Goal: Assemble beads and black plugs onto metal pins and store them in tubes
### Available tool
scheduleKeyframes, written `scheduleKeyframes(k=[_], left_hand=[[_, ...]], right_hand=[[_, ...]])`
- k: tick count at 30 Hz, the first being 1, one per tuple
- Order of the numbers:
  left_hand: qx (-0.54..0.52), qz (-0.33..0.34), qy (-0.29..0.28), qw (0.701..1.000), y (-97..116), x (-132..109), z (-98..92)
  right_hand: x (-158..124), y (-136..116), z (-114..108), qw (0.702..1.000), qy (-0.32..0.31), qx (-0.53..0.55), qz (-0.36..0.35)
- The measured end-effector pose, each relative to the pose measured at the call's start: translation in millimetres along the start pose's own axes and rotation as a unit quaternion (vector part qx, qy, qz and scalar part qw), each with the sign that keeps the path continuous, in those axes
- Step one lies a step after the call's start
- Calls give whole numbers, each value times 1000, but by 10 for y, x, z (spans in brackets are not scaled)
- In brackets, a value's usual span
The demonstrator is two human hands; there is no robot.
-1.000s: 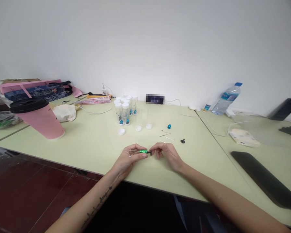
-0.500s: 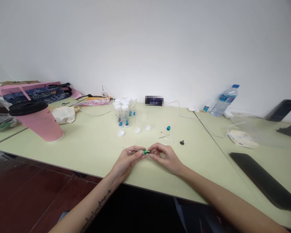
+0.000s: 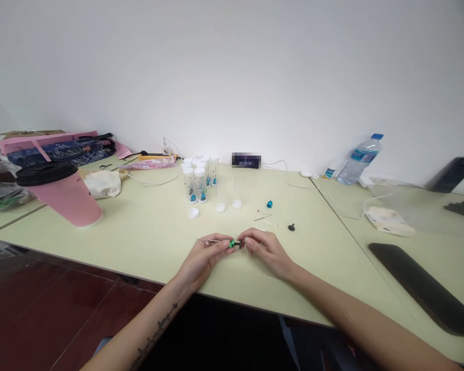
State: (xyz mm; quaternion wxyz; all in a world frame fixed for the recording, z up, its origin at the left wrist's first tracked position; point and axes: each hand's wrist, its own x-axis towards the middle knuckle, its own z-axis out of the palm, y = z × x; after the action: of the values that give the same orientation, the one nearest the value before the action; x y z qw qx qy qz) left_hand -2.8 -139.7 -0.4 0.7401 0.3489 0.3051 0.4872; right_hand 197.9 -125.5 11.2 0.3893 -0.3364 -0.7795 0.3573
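Near the table's front edge, my left hand (image 3: 205, 256) pinches a small green piece (image 3: 232, 243) between thumb and fingers. A thin metal rod (image 3: 209, 240) runs out to the left from that hand. On the right side of the green piece is a black part (image 3: 238, 243). My right hand (image 3: 266, 251) has its curled fingertips at the end of the black part, with thumb and index close together. Further right lie a black knob-like piece (image 3: 291, 227) and a blue piece (image 3: 269, 204), with thin pins (image 3: 270, 223) beside them.
Capped clear tubes (image 3: 200, 185) stand behind my hands, with white caps (image 3: 194, 213) in front. A pink cup (image 3: 67, 198) is at left. A bottle (image 3: 359, 159), cables and a long black object (image 3: 421, 288) are at right.
The thumb of my right hand has shifted up and nearer its index finger, and more of the black part shows. The left hand keeps its hold.
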Motion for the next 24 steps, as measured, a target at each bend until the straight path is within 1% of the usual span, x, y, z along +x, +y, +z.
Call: scheduleKeyframes(k=[4,10,15,20,24], left_hand=[[0,1,10,1000,6,-1,6],[0,4,10,1000,14,-8,9],[3,3,8,1000,23,-13,8],[2,4,7,1000,30,-15,16],[5,3,9,1000,37,-16,24]], right_hand=[[-2,4,-2,1000,1,2,-3],[-18,58,4,999,20,30,-2],[-34,100,15,998,18,53,-3],[-31,118,22,998,31,63,-5],[-28,118,21,997,26,66,-5]])
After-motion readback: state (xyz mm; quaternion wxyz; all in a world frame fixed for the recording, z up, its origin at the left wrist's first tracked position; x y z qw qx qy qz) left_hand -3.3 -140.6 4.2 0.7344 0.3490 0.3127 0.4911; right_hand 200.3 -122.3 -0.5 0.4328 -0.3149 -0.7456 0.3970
